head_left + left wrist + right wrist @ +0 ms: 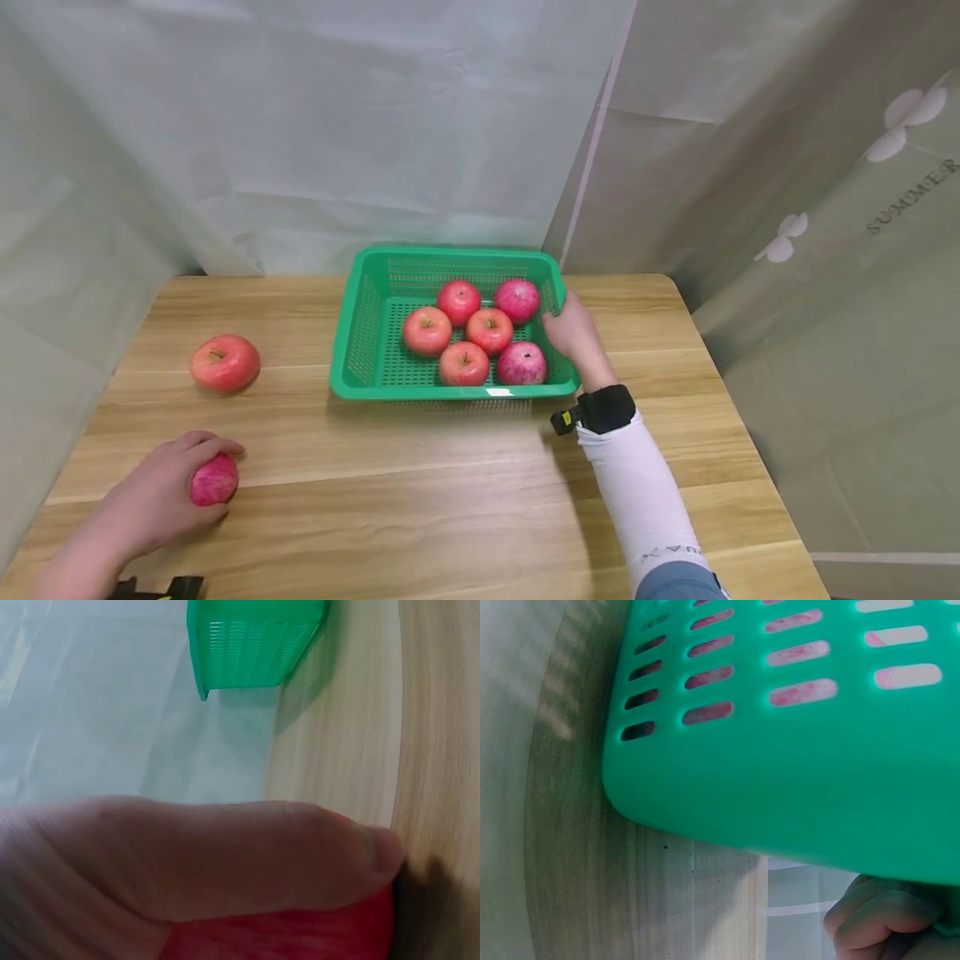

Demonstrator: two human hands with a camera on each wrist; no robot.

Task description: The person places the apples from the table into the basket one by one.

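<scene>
At the lower left of the head view my left hand (168,492) grips a dark pink apple (215,480), fingers over its far side and thumb on the near side. In the left wrist view the thumb (225,859) lies across the red apple (285,937). My right hand (576,337) holds the right rim of a green plastic basket (345,333), its curled fingers (877,919) showing under the rim in the right wrist view. Several red and pink apples sit in the right part of the basket, among them a paler red one (427,332).
Another red apple (225,363) lies on the wooden table (420,517), left of the basket and beyond my left hand. Pale sheeting (375,125) hangs behind the table and along both sides. The basket stands near the table's back edge.
</scene>
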